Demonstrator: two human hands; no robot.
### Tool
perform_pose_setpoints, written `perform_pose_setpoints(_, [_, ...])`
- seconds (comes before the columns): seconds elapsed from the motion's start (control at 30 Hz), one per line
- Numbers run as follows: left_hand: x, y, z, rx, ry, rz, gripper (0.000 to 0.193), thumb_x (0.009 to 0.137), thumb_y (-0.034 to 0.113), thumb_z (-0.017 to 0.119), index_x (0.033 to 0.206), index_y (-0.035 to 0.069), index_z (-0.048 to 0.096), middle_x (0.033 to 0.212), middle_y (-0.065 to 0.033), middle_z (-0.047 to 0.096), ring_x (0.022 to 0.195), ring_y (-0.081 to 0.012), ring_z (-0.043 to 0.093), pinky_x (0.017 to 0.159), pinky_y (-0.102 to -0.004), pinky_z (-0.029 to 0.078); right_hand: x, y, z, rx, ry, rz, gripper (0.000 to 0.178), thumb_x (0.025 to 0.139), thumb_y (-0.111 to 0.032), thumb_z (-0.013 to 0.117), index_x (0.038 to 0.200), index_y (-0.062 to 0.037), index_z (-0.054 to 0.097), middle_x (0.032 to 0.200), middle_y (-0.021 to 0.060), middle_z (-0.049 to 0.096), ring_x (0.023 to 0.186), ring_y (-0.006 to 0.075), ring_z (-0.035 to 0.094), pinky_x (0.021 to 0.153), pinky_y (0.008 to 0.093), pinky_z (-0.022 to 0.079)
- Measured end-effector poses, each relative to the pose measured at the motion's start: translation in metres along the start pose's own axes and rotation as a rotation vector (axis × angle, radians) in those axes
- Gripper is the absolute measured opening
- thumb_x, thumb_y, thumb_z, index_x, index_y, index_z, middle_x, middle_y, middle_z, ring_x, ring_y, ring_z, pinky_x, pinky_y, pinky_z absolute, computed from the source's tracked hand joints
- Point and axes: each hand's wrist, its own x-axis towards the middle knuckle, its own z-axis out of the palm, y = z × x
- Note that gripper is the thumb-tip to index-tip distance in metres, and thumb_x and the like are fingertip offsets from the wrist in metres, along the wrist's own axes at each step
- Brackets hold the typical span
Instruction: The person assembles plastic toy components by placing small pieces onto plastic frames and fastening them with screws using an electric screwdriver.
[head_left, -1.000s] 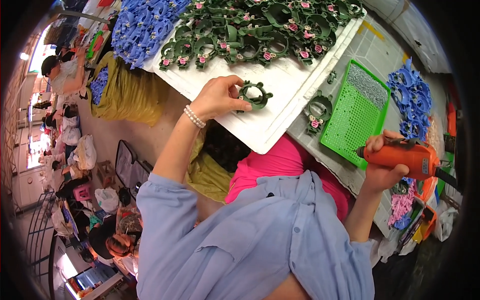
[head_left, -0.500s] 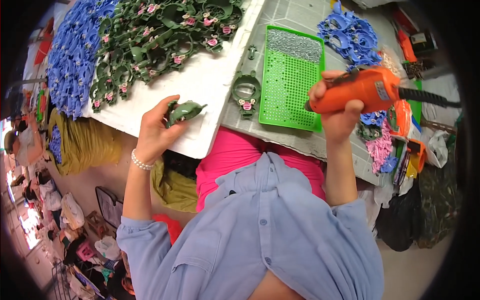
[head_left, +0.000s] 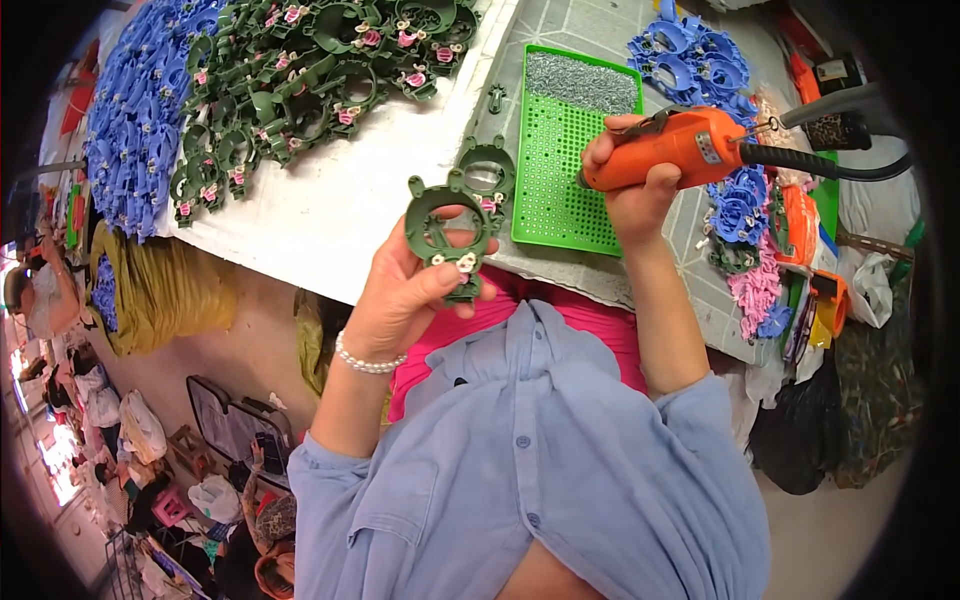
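Observation:
My left hand (head_left: 405, 295) grips a dark green plastic ring-shaped piece (head_left: 420, 222) with two small knobs on top and a pink-and-white decoration at its lower end. The ring faces up at me, over the white board's front edge. In my right hand (head_left: 640, 195) is an orange electric screwdriver (head_left: 665, 152), its tip pointing left above a green perforated tray (head_left: 517, 190). Small silver screws (head_left: 580, 82) fill the tray's far end. Another green ring piece (head_left: 490, 160) lies on the table left of the tray, partly hidden behind the held one.
Many green pieces (head_left: 300, 110) are heaped on the white board (head_left: 290, 225), beside a pile of blue ones (head_left: 140, 110). More blue pieces (head_left: 690, 60) and pink parts (head_left: 755, 290) lie at the right. A cable (head_left: 830, 160) runs right from the screwdriver. A yellow sack (head_left: 165, 290) stands at the left.
My left hand has moved right and nearer me, turning the green piece so its ring and decoration face up. My right hand has shifted slightly left and up with the screwdriver.

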Motion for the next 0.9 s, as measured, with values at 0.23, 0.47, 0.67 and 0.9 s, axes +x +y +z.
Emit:
perform_pose_setpoints(0.23, [0.000,-0.011,0.008,0.072,0.084,-0.010,0.054,0.081,0.006,0.064,0.128,0.008,0.036,0.108,-0.0162,0.061,0.077,-0.0235,0.067,0.054,-0.0252,0.056,0.001,0.001,0.003,-0.005,0.013,-0.006,0.086,0.068,-0.077,0.054,0.107,-0.0002,0.050,0.075,0.0059,0.054,0.066,0.0184,0.052,0.061,0.0309,0.044])
perform_pose_setpoints(0.47, [0.004,-0.013,0.011,0.072,0.101,0.036,0.053,0.082,0.004,0.063,0.127,0.005,0.036,0.110,-0.0170,0.059,0.077,-0.0234,0.067,0.053,-0.0246,0.055,0.002,0.002,0.005,0.028,0.020,-0.034,0.078,0.070,-0.071,0.058,0.102,0.0007,0.052,0.072,0.0063,0.054,0.062,0.0170,0.054,0.057,0.0297,0.045])
perform_pose_setpoints(0.67, [0.006,-0.016,0.011,0.057,0.129,0.071,0.053,0.081,0.004,0.061,0.128,0.003,0.038,0.110,-0.0230,0.058,0.077,-0.0263,0.067,0.056,-0.0255,0.058,0.001,0.004,0.004,0.034,0.026,-0.041,0.078,0.070,-0.071,0.058,0.100,0.0005,0.052,0.072,0.0065,0.054,0.062,0.0173,0.054,0.057,0.0302,0.046])
perform_pose_setpoints(0.9, [0.007,-0.014,0.014,0.049,0.097,0.074,0.058,0.078,0.000,0.064,0.128,0.005,0.036,0.110,-0.0146,0.058,0.078,-0.0222,0.066,0.056,-0.0239,0.054,0.000,0.004,0.001,-0.008,0.014,-0.005,0.083,0.069,-0.076,0.054,0.101,0.0001,0.050,0.075,0.0066,0.054,0.066,0.0196,0.053,0.064,0.0331,0.045])
